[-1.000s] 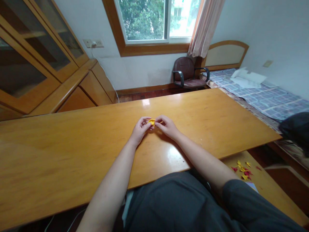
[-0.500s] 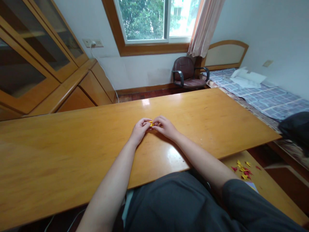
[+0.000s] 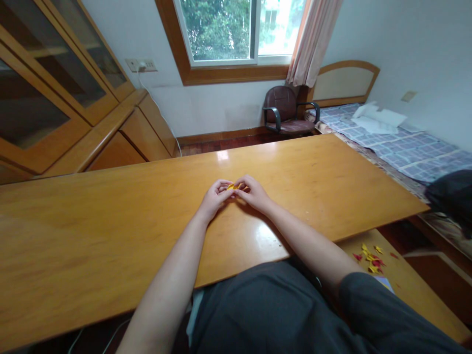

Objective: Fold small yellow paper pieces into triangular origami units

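A small yellow folded paper piece (image 3: 231,187) sits between my two hands, just above the wooden table (image 3: 110,221). My left hand (image 3: 217,196) pinches it from the left, thumb and fingers closed. From the right, my right hand (image 3: 251,191) grips its other side with bent fingers. Much of the paper is hidden by the fingertips, so its exact shape cannot be made out. Several yellow and red folded paper pieces (image 3: 373,258) lie in a loose pile on a lower surface at the right.
Beside the pile is a pale flat item (image 3: 384,283), partly behind my sleeve. A brown armchair (image 3: 282,110) stands beyond the table's far edge. At right is a bed (image 3: 401,147) with a black bag (image 3: 452,199); a glass-door cabinet (image 3: 62,83) fills the left.
Both hands have shifted their fingers slightly around the yellow paper. Its visible part now looks flatter and more tilted. The surroundings stay the same.
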`<state>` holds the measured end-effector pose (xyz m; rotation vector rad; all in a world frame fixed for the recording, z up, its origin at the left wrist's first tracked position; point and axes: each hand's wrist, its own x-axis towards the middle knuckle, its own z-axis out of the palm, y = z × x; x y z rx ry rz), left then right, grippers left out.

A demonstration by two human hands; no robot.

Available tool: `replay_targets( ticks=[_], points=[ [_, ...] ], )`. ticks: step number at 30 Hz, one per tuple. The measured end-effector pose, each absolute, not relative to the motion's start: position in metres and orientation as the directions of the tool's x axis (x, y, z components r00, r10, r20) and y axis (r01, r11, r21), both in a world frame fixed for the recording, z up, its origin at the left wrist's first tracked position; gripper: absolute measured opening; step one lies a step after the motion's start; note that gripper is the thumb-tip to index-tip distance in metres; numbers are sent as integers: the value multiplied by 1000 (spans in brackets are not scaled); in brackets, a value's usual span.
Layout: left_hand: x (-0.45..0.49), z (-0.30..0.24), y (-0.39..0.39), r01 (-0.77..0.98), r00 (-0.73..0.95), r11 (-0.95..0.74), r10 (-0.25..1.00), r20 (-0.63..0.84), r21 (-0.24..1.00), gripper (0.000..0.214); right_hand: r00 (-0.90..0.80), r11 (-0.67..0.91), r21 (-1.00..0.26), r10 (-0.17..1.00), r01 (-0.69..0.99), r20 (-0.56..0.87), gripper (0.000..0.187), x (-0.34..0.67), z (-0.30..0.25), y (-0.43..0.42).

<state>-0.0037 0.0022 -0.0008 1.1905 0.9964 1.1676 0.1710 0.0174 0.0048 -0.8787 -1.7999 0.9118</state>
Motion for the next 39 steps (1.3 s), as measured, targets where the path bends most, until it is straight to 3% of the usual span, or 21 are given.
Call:
replay_targets(
  ticks=[10,17,39],
  points=[
    [-7,-2,3,-200,168,33,986,2,979,37,-317,249,-968,917,-20,242,29,174,4,20],
    [-6,4,2,-224,158,92,986,-57,970,30,-355,186,-983,918,-12,178,30,174,5,19],
    [-3,4,2,-228,159,108,985,-72,968,30,-344,193,-976,914,-100,216,31,174,-5,24]
  ],
)
